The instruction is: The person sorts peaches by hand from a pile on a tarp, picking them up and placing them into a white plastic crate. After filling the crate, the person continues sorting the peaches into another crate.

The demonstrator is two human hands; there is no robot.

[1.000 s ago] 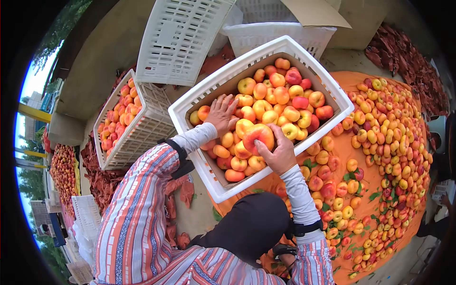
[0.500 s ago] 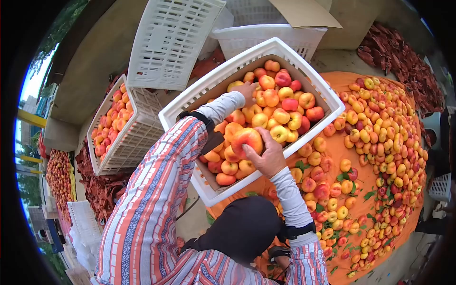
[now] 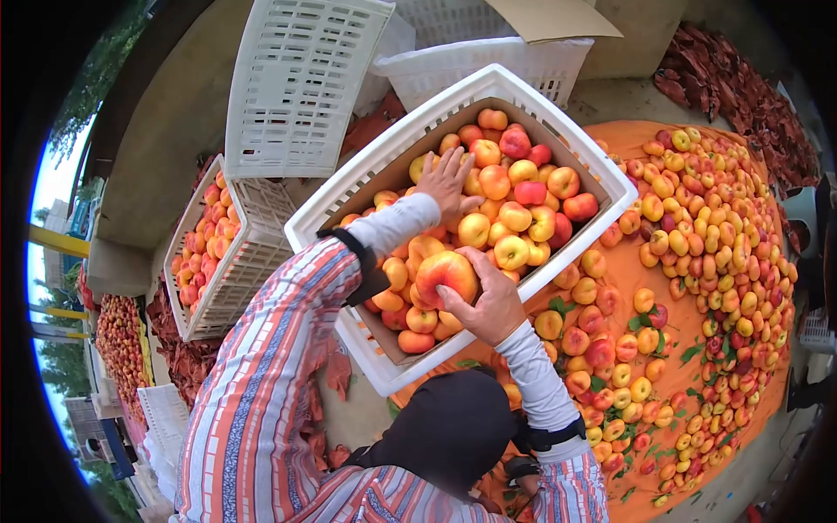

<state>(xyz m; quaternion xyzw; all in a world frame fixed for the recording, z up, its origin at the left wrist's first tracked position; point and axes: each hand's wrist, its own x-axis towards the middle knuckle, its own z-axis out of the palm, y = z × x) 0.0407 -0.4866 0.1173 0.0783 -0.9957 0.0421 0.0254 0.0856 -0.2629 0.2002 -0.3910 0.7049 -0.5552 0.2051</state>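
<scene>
Peach (image 3: 446,279), just one, in right hand (image 3: 494,305)

I see a large red-orange peach (image 3: 445,277) in the right hand (image 3: 493,307), near 6 o'clock over the open white crate (image 3: 567,138); cardboard-lined, the crate slants toward 2 o'clock, filled with loose yellow-and-red peaches (image 3: 493,183).

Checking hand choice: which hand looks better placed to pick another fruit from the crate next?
Probably the left hand: it lies spread over fruit in the crate, apparently grasping nothing, while the right hand holds a large peach.
</scene>
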